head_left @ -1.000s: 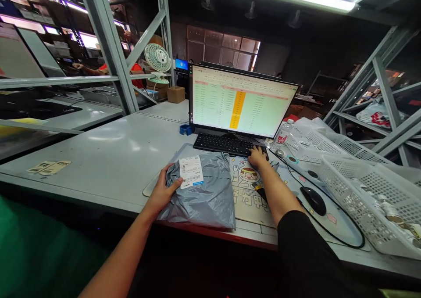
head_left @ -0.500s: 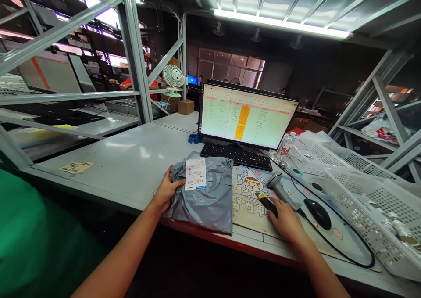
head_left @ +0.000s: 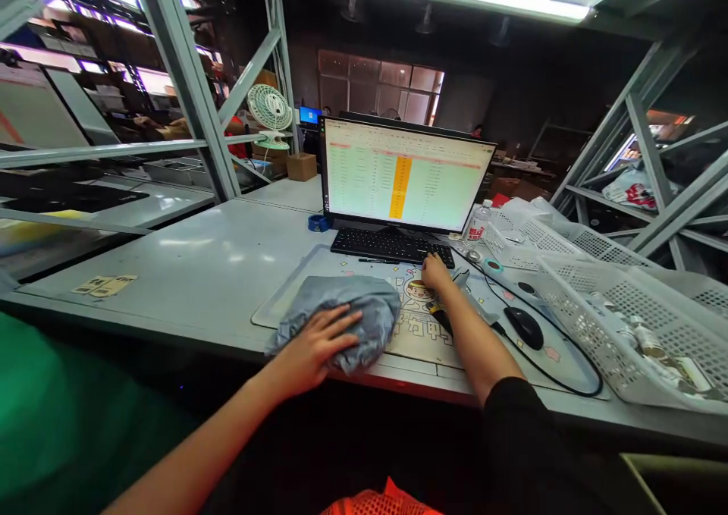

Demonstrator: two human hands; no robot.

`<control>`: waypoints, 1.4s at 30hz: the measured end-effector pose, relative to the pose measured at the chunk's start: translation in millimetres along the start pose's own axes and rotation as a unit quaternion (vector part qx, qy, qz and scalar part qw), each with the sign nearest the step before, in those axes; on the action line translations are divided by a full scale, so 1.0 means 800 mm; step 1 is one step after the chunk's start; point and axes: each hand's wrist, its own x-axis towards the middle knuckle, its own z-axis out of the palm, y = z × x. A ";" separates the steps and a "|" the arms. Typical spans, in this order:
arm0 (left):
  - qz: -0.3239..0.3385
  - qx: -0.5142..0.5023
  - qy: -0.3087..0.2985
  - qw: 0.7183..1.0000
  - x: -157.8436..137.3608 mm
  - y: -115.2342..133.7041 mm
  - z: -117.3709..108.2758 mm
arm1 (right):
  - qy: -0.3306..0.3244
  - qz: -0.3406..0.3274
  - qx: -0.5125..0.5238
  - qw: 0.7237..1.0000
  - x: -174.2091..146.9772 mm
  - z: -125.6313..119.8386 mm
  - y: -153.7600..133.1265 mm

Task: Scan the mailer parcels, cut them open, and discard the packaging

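Head view: our left hand (head_left: 318,344) lay spread on the grey bag (head_left: 372,306), below frame centre; our right hand (head_left: 437,274), grip unclear, was at the keyboard (head_left: 372,243). A careless push could have slid the bag off the worktop (head_left: 187,272).

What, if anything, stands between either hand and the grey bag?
Nothing visible: the left hand rests on the grey bag, and only the printed mat shows between the bag and the right hand at the keyboard.

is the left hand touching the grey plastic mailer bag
Touching: the head view shows the left hand resting on the grey plastic mailer bag, fingers spread across its crumpled surface.
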 end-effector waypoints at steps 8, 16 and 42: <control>-0.115 -0.091 -0.105 0.984 -0.003 0.038 -0.030 | -0.031 0.004 -0.018 0.999 -0.007 -0.009 -0.004; -0.230 0.130 0.128 0.956 0.061 0.025 0.039 | -0.026 0.037 -0.060 0.997 -0.144 0.048 0.068; -0.179 0.097 0.076 0.976 0.016 0.049 0.088 | -0.076 -0.049 -0.100 0.991 -0.103 -0.034 0.012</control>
